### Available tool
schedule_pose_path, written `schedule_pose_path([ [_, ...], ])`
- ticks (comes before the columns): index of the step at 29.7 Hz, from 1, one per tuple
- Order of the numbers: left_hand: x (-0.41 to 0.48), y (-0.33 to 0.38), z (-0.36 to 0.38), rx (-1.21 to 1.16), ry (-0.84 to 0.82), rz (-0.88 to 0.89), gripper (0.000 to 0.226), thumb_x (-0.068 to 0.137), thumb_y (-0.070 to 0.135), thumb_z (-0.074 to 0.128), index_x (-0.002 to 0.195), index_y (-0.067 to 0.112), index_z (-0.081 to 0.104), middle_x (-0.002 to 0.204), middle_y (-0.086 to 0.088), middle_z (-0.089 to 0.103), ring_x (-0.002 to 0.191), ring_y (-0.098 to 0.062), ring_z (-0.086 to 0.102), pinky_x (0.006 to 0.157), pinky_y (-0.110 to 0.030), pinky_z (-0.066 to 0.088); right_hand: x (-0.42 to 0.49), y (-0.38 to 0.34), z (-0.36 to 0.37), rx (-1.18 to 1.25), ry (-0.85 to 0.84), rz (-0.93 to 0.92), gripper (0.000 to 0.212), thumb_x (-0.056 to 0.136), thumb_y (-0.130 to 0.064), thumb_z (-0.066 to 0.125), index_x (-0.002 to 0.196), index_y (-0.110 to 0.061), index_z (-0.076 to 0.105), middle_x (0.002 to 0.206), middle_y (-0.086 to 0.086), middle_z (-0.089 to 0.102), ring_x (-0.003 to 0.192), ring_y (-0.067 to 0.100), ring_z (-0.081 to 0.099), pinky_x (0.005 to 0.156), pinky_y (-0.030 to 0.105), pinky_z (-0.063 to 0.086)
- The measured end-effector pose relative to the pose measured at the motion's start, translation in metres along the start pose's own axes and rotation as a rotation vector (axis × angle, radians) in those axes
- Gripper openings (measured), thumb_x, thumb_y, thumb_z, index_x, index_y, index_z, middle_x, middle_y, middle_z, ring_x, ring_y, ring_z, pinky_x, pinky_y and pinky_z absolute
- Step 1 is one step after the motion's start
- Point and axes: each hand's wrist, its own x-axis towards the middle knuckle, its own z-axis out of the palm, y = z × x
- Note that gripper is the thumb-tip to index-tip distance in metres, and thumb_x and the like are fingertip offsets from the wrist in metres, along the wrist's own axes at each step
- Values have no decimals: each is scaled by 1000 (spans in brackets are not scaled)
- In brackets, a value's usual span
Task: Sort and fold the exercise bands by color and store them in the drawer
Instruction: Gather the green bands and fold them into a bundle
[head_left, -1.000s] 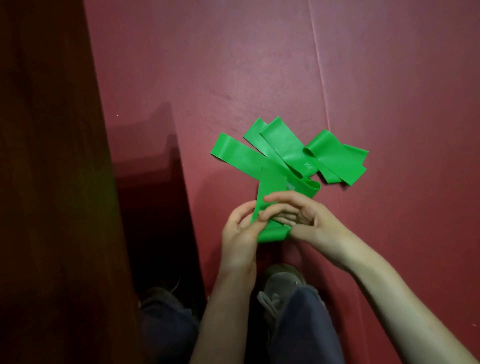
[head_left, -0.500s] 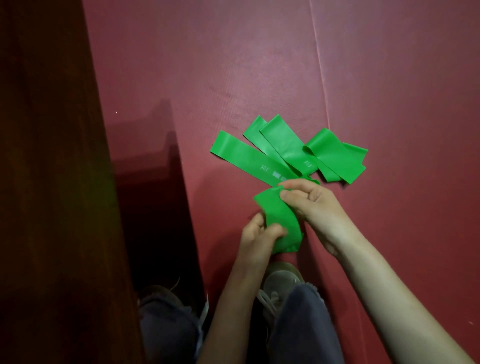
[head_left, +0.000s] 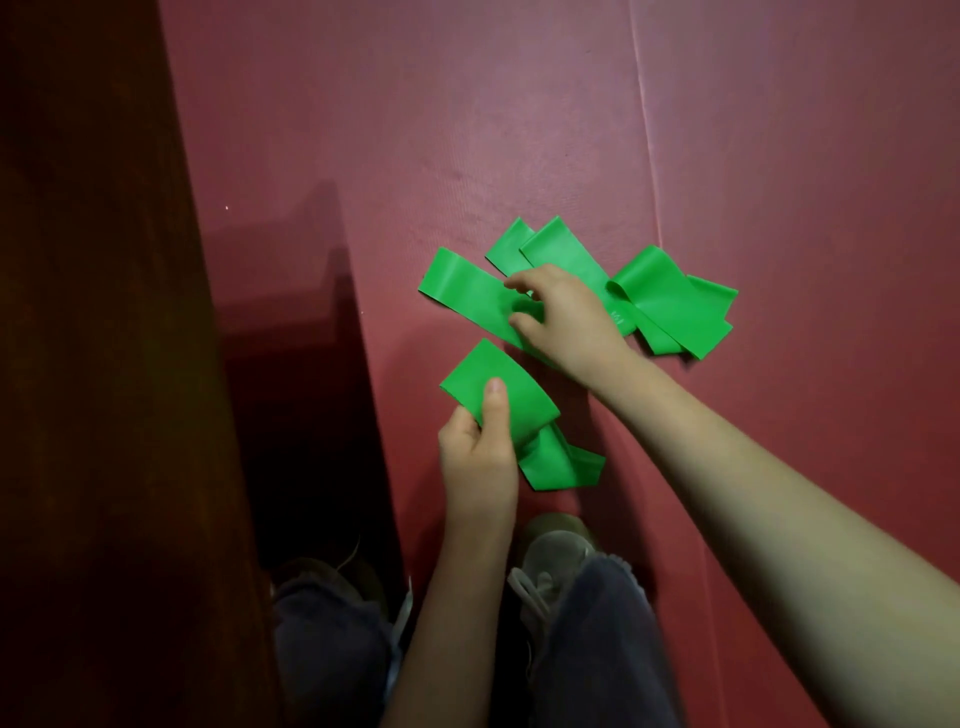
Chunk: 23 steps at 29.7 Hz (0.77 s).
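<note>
A red floor mat (head_left: 519, 130) fills most of the view, with a dark wooden cabinet side (head_left: 93, 312) along its left edge. The person's dark trouser legs (head_left: 597, 649) and a grey shoe (head_left: 550, 551) show at the bottom. A loose pile of green bands (head_left: 670, 301) lies overlapped on the mat. The right hand (head_left: 566, 317) reaches onto it, curled fingers and thumb pinching the long strip (head_left: 462, 286) at the pile's left. Just beside it, the left hand (head_left: 478, 457) grips a folded green band (head_left: 504, 374), thumb pressed on top.
</note>
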Motion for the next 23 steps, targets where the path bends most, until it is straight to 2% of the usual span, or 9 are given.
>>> schedule_pose_path([
  [3,2,3,-1,-5,0,27,31,92,10,47,62,14,51,45,14,52,45,7,44,49,-10,38,9,4,11,-277,-123,-30,49,83,-18,59,128,-6,44,127,16,48,119,31,43,100,38,34],
  [5,2,4,1,-37,-20,22,29,93,8,46,65,14,53,43,16,55,45,8,47,50,-9,39,10,3,17,-381,-101,-14,49,83,-22,59,127,-6,42,126,15,47,118,31,41,97,39,34],
  [7,2,3,2,-48,-28,23,27,93,9,47,68,14,56,47,16,58,49,8,50,52,-10,42,12,-1,21,-379,-49,64,50,82,-25,61,125,-8,41,125,14,48,118,31,41,96,39,33],
  [11,3,1,3,-85,-73,6,17,92,17,48,83,14,63,73,10,66,72,-4,61,68,-17,50,11,-1,32,-370,-35,179,45,81,-27,63,119,-11,46,124,14,47,120,31,39,96,39,31],
  [14,5,0,3,-100,-62,-23,25,94,8,43,77,15,61,57,15,65,60,4,58,62,-12,48,5,0,35,-320,-9,189,26,81,-20,60,106,-13,55,119,12,48,117,29,39,94,37,29],
  [16,7,-2,1,-80,-25,-26,28,93,8,45,71,17,59,53,15,62,54,4,54,58,-14,46,1,0,35,-136,43,162,11,78,-11,59,88,-15,57,104,9,55,105,26,45,87,35,32],
  [18,9,-3,-2,-96,26,-26,26,92,7,46,71,16,58,56,12,63,55,2,54,58,-16,47,-4,-1,33,229,30,181,26,74,-1,59,67,-22,46,78,1,54,82,20,47,73,29,36],
  [20,11,-4,-3,-128,70,-28,26,92,6,46,72,16,57,59,11,63,54,3,56,58,-15,48,-13,-3,26,592,-20,254,37,72,9,55,65,-25,42,67,-6,49,65,9,49,65,21,36],
  [23,12,-2,-4,-131,122,-30,28,93,5,45,70,18,55,50,15,62,50,5,54,54,-14,46,-31,-7,7,903,-160,424,29,73,9,47,77,-18,56,64,0,53,42,-2,48,50,16,41],
])
